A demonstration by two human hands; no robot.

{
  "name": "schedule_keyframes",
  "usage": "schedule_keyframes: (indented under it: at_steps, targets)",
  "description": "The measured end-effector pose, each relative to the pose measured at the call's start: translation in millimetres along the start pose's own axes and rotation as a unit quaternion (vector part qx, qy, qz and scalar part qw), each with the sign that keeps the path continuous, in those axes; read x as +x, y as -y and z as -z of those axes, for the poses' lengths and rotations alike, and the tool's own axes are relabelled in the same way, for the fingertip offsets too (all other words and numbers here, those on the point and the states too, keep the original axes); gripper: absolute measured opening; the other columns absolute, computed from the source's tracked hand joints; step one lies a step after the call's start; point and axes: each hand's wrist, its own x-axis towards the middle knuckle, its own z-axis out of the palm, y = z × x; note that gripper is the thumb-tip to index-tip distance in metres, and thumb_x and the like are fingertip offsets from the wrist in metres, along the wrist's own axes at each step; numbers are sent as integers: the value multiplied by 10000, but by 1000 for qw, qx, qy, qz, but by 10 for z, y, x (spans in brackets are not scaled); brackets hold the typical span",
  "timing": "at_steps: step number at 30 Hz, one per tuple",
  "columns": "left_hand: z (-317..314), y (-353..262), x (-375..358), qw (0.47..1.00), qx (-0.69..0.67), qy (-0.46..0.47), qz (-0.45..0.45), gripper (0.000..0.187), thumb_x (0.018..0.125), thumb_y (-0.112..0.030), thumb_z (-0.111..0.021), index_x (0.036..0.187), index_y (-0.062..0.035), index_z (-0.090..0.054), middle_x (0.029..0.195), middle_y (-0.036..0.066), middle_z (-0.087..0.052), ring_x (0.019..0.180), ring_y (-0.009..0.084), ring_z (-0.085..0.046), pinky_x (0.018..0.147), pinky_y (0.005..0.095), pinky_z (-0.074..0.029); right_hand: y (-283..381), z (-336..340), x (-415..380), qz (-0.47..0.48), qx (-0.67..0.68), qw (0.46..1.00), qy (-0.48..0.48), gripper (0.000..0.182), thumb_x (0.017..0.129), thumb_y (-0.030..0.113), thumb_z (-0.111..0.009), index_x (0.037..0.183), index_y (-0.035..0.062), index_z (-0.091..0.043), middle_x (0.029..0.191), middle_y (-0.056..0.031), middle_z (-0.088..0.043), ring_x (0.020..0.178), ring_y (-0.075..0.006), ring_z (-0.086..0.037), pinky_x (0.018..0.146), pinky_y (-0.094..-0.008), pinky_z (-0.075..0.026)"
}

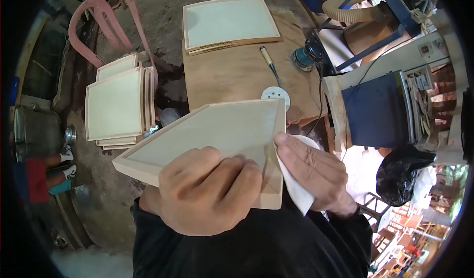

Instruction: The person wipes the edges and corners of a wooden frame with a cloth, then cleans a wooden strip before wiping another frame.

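A pale wooden tray (pixel 222 129) with a raised rim is held up in front of my body, tilted. My left hand (pixel 207 194) is closed round its near edge, fingers curled over the rim. On the right side, my right hand (pixel 313 171) presses a white sheet (pixel 295 186) against the tray's outer edge, thumb and fingers together. The sheet hangs down below the fingers. Beyond the tray, a round white disc with holes (pixel 276 96) lies on the brown-covered table (pixel 217 80), near a chisel-like tool (pixel 269 63).
Similar trays lie stacked on the table (pixel 229 23) and on the left (pixel 116 105) by a pink chair (pixel 106 21). A sander (pixel 305 56) with a cord stands at the table's right edge. Further right are a blue board (pixel 377 111) and a black bag (pixel 402 176). A person's legs (pixel 57 176) show far left.
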Motion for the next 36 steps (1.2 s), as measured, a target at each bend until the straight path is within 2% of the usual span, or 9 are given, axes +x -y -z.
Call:
schedule_keyframes:
  at_steps: [4,8,11,14,22,26,29,32,36]
  targets:
    - [23,54,-9,1000,-14,2,-6,185,548,-130,-687,707,-81,-608,656,-7,-609,532,124,-459,421,242,-339,46,-187,59,125,43,985,-107,390,790,38,-737,1152,-93,-673,1073,-266,-712,1017,-345,-722,913,-438,-601]
    - [88,76,-30,1000,-18,10,-11,170,589,-104,-705,729,-56,-622,620,16,-615,511,122,-460,404,241,-313,-251,-213,-199,-82,14,995,58,487,754,-2,-711,1221,-110,-626,1225,-295,-647,1174,-381,-647,1017,-449,-531]
    - [104,174,-99,999,-33,-23,-28,154,627,-109,-712,743,-48,-630,648,53,-666,460,119,-449,387,239,-282,-464,-400,-220,-81,-24,996,14,511,755,8,-720,1238,-117,-609,1213,-296,-648,1162,-386,-650,1013,-455,-532]
    - [132,183,-104,999,-34,-13,-26,158,612,-118,-718,729,-48,-638,662,71,-690,441,114,-450,381,233,-269,-304,-342,-84,45,-4,999,5,469,784,41,-716,1216,-115,-622,1192,-293,-656,1147,-402,-655,994,-481,-544]
    - [317,224,-224,999,-9,11,52,264,558,-256,-810,686,-63,-682,593,41,-672,438,108,-473,402,239,-314,-1355,-923,-538,-111,-42,993,-16,482,807,-71,-648,1286,-39,-614,1269,-214,-651,1194,-328,-641,1038,-392,-508]
    - [340,327,-255,999,27,0,25,432,647,-408,-863,725,-41,-648,564,43,-640,433,115,-495,407,260,-308,-875,-724,-265,-2,57,998,-29,533,747,-79,-669,1276,-29,-634,1288,-241,-635,1240,-350,-608,1073,-442,-481]
    - [430,493,-398,997,64,11,-33,549,811,-545,-773,775,-30,-587,558,63,-606,420,124,-507,404,270,-303,-1443,-1002,-521,-101,-7,995,4,526,730,-70,-696,1252,-38,-647,1261,-248,-646,1225,-358,-617,1064,-426,-493]
    - [582,548,-411,995,46,81,-25,536,791,-532,-797,818,-36,-595,601,80,-630,441,135,-525,414,276,-320,-1619,-961,-349,-138,8,990,-26,558,723,-67,-710,1274,-38,-631,1295,-249,-625,1239,-347,-608,1057,-403,-488]
    - [673,605,-445,997,3,74,28,342,734,-265,-855,735,13,-656,654,87,-684,474,156,-506,429,278,-278,-1389,-878,-207,-88,28,996,-17,536,749,-38,-727,1275,-43,-627,1306,-248,-618,1227,-345,-616,1035,-404,-498]
